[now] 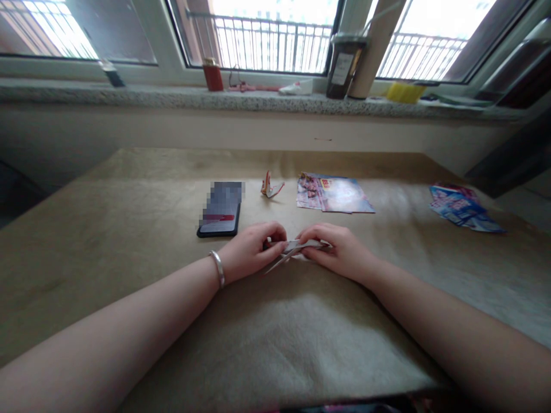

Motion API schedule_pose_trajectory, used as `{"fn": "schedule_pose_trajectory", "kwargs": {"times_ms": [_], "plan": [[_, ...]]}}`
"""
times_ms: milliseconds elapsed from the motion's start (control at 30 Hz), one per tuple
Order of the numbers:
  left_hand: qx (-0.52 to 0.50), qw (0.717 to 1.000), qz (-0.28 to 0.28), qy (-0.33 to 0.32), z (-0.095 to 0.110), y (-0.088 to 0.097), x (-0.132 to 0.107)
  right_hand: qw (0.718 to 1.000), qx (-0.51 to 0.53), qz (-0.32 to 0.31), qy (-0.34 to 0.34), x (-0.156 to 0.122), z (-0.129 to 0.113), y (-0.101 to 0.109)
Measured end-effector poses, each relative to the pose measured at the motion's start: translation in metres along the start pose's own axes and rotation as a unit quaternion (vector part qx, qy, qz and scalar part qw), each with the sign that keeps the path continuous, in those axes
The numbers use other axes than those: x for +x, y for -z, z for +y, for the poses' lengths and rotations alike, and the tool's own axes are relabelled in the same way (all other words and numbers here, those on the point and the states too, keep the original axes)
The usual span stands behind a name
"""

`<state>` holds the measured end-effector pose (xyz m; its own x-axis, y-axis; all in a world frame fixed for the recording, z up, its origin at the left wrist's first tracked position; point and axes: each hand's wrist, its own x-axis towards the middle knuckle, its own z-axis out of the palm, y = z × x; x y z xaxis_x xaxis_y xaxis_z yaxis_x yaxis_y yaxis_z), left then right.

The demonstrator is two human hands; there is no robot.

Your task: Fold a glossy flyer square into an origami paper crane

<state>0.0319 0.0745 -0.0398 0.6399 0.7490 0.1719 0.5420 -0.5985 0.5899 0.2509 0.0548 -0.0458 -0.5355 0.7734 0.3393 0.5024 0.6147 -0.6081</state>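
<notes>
In the head view, the work looked well under way. The folded paper [297, 249] between the hands was already creased into a narrow, pointed shape with a thin tip sticking out toward the person, so I judged several folds done. How many were left could not be told, since the fingers hid much of it.

The left hand [249, 252] was curled nearly closed, its fingertips pinching the left end of the folded paper and its knuckles resting low on the table [129, 229]. A bracelet [218, 268] sat on that wrist. The right hand [340, 249] was likewise curled, thumb and fingers pressed on the right end of the same piece. The two sets of fingertips were nearly touching over its middle.

Just beyond the left hand lay a phone [220, 215], face up. Beyond the gap between the hands stood a small folded figure [270, 186], apparently finished. Beyond the right hand lay a stack of printed sheets [331, 195], and well off to the right of it a second stack [462, 207].
</notes>
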Motion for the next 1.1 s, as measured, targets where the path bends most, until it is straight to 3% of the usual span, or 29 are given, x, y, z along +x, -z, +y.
{"fn": "schedule_pose_trajectory", "kwargs": {"times_ms": [100,333,533,800,967,1100], "plan": [[0.014,1.0,-0.002,-0.009,0.0,0.0,0.0,1.0,0.002,0.004,0.003,0.001,0.002,-0.001],[0.011,0.999,-0.025,-0.018,-0.002,0.001,0.001,0.997,0.003,0.004,-0.07,0.002,0.006,-0.004],[-0.018,0.999,-0.027,-0.025,-0.001,0.003,0.0,0.998,-0.007,0.028,-0.063,0.003,0.003,-0.004],[0.02,1.0,0.011,-0.011,0.005,-0.003,0.0,0.997,-0.013,0.049,-0.06,0.003,-0.003,-0.004],[-0.062,0.997,0.026,0.033,0.004,-0.005,-0.001,0.989,0.088,0.052,-0.108,0.003,-0.004,-0.004],[-0.116,0.991,0.034,0.05,0.001,-0.008,-0.001,0.957,0.248,0.041,-0.146,0.005,0.0,-0.006]]}}
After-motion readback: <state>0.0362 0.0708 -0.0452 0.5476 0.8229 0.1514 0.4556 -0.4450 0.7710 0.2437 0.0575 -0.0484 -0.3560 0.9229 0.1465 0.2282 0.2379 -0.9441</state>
